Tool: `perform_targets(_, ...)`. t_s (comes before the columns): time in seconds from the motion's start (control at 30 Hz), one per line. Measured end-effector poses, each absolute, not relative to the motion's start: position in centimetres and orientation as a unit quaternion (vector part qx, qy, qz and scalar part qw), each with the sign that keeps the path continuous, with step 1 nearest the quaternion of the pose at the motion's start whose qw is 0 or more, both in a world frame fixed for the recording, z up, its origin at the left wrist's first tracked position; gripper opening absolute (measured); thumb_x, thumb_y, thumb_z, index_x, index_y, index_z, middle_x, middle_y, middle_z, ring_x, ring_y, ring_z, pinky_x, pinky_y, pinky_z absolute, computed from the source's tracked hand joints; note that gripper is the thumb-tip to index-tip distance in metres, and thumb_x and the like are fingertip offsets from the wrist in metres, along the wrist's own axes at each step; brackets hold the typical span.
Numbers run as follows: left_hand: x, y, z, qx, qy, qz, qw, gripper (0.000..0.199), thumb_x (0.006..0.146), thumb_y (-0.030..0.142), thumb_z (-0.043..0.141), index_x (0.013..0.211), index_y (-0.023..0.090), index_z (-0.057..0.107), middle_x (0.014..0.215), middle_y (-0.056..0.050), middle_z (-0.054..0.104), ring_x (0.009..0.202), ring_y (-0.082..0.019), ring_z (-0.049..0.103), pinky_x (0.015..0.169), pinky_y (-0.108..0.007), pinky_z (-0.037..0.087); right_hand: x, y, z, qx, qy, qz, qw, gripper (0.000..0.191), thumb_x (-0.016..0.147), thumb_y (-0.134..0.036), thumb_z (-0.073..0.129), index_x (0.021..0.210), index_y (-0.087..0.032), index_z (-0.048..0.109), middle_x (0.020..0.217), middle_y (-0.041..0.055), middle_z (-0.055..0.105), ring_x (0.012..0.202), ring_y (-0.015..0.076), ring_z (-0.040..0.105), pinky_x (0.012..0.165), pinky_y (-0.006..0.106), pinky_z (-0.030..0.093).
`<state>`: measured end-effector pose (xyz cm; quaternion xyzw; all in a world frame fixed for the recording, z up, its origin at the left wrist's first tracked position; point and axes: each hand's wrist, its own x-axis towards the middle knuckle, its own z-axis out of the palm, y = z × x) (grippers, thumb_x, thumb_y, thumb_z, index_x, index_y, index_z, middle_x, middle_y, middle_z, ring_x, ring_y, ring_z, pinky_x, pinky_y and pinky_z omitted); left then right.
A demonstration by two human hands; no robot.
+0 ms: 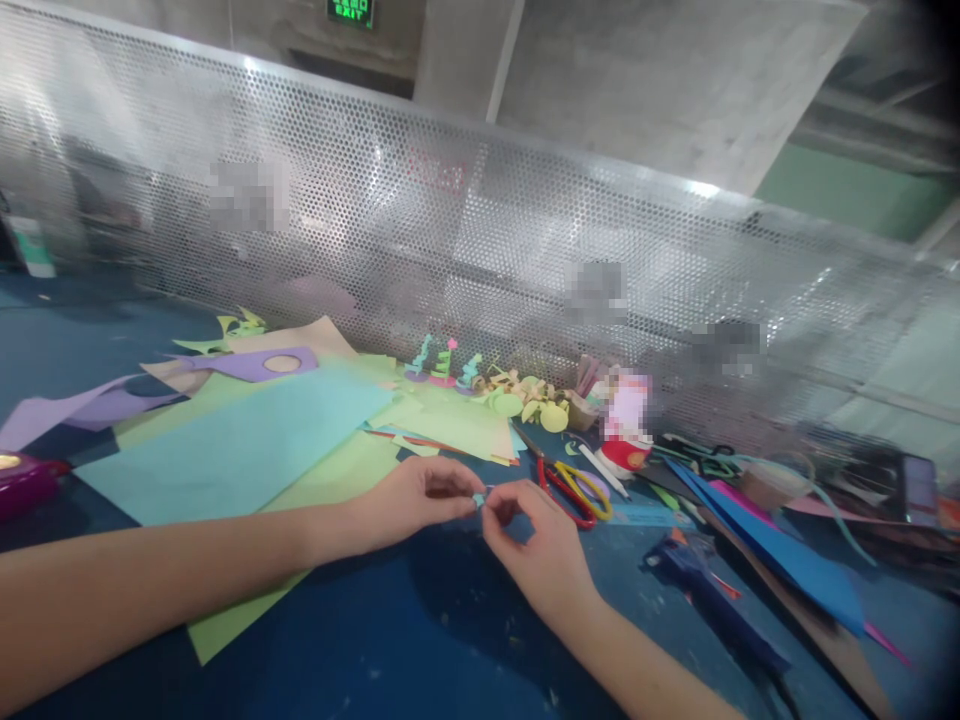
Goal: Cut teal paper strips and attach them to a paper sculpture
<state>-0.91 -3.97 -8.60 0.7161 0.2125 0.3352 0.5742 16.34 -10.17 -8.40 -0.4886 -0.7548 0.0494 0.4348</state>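
Both hands meet above the blue table, fingertips pinched around one small light-blue paper piece (479, 500). My left hand (409, 500) is closed on its left side, thumb and forefinger together. From the right, my right hand (536, 535) pinches the same piece; its exact shape is too small to make out. Beyond the right hand lie scissors (577, 490) with red and yellow handles. Behind the hands are paper sheets, the nearest a large light-blue sheet (247, 435). Three small paper spiral decorations (444, 365) stand at the back, in green and light blue.
A dark blue glue gun (712, 600) lies at the right, near blue card strips (780, 550). A red-and-white cup (626, 455) stands behind the scissors. Purple cut paper (255, 365) and a magenta tool (30, 487) are at the left. A perforated metal screen (375, 230) borders the back.
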Motion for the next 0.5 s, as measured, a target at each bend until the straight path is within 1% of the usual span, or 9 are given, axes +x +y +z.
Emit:
perform_targets(0.17, -0.81, -4.03, -8.83, 0.719, 0.2, 0.31, 0.59, 0.02, 0.074, 0.026, 0.064, 0.091, 0.016, 0.063, 0.09, -0.004, 0.066, 0.087, -0.017, 0.06, 0.084, -0.031, 0.045, 16.09, -10.41, -8.24, -0.491, -0.76, 0.024, 0.426, 0.012, 0.069, -0.008, 0.052, 0.065, -0.019, 0.05, 0.062, -0.0016, 0.049, 0.06, 0.0132, 0.049, 0.058, 0.024, 0.041)
perform_targets(0.27, -0.7, -4.02, -8.87, 0.711, 0.185, 0.312, 0.602, 0.024, 0.072, 0.025, 0.067, 0.093, 0.016, 0.06, 0.089, -0.004, 0.064, 0.086, -0.016, 0.06, 0.082, -0.031, 0.045, 16.02, -10.45, -8.16, -0.489, -0.759, 0.015, 0.429, 0.013, 0.068, -0.008, 0.052, 0.063, -0.019, 0.05, 0.061, -0.0021, 0.048, 0.059, 0.013, 0.048, 0.057, 0.024, 0.04)
perform_targets(0.33, -0.68, -3.97, -8.79, 0.707, 0.185, 0.328, 0.599, 0.022, 0.071, 0.024, 0.068, 0.09, 0.016, 0.058, 0.085, -0.002, 0.063, 0.082, -0.014, 0.059, 0.079, -0.029, 0.046, 16.06, -10.39, -8.19, -0.486, -0.761, 0.025, 0.43, 0.011, 0.07, -0.009, 0.052, 0.066, -0.019, 0.052, 0.063, -0.0017, 0.051, 0.061, 0.0131, 0.05, 0.059, 0.024, 0.042)
perform_targets(0.43, -0.75, -3.92, -8.53, 0.708, 0.202, 0.344, 0.583, 0.018, 0.072, 0.023, 0.067, 0.085, 0.016, 0.057, 0.082, -0.001, 0.061, 0.08, -0.012, 0.058, 0.078, -0.027, 0.045, 16.22, -10.23, -8.27, -0.476, -0.762, 0.056, 0.436, 0.009, 0.076, -0.012, 0.051, 0.075, -0.019, 0.057, 0.07, -0.0002, 0.057, 0.065, 0.0133, 0.054, 0.063, 0.024, 0.045)
perform_targets(0.5, -0.83, -3.89, -8.4, 0.71, 0.212, 0.345, 0.577, 0.017, 0.073, 0.025, 0.065, 0.086, 0.016, 0.058, 0.082, -0.001, 0.061, 0.079, -0.012, 0.057, 0.078, -0.027, 0.044, 16.35, -10.11, -8.28, -0.481, -0.75, 0.07, 0.448, 0.008, 0.079, -0.016, 0.05, 0.08, -0.019, 0.058, 0.073, 0.0008, 0.059, 0.067, 0.0136, 0.056, 0.065, 0.025, 0.046)
